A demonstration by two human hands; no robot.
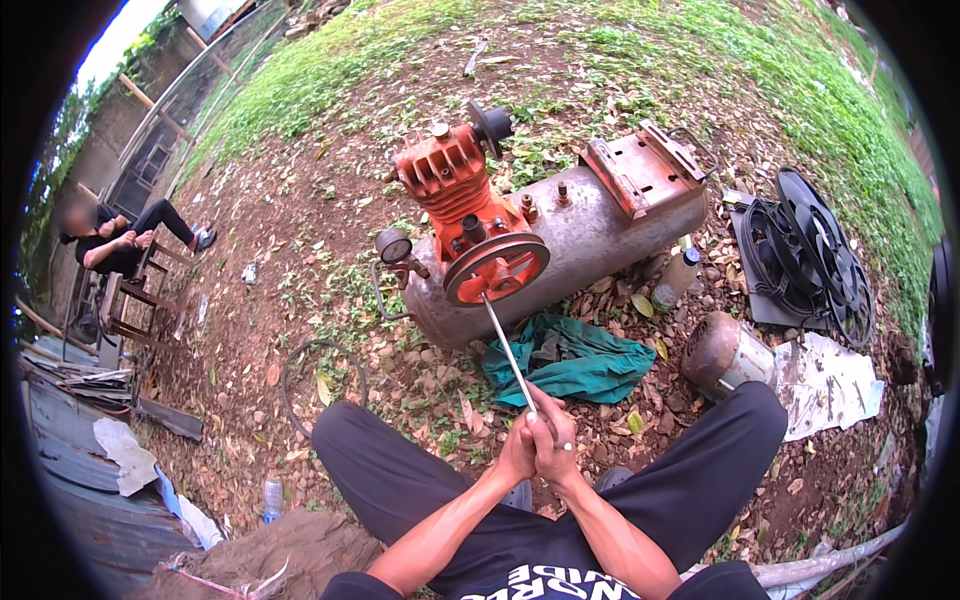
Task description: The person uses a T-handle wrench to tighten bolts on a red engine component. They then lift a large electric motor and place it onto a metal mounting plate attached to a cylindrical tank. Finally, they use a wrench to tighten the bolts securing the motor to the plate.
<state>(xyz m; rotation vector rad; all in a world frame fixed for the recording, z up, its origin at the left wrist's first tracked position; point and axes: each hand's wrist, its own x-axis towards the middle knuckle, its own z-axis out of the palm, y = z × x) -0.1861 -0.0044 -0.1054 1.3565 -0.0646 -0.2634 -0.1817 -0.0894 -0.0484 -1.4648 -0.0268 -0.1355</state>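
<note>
As white lettering [562, 582] marks the dark shirt [500, 545], left hand [516, 452] and right hand [553, 442] clamp their grip on a rod [510, 352].

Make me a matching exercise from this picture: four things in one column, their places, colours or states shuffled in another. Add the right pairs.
Things
1. metal rod
2. cloth
3. compressor pump
4. fan unit

Descriptions
A. orange-red, on top of the tank
B. black, lying to the right of the tank
C. gripped by the left hand and right hand
D. teal and crumpled

Pairs: 1-C, 2-D, 3-A, 4-B
</note>
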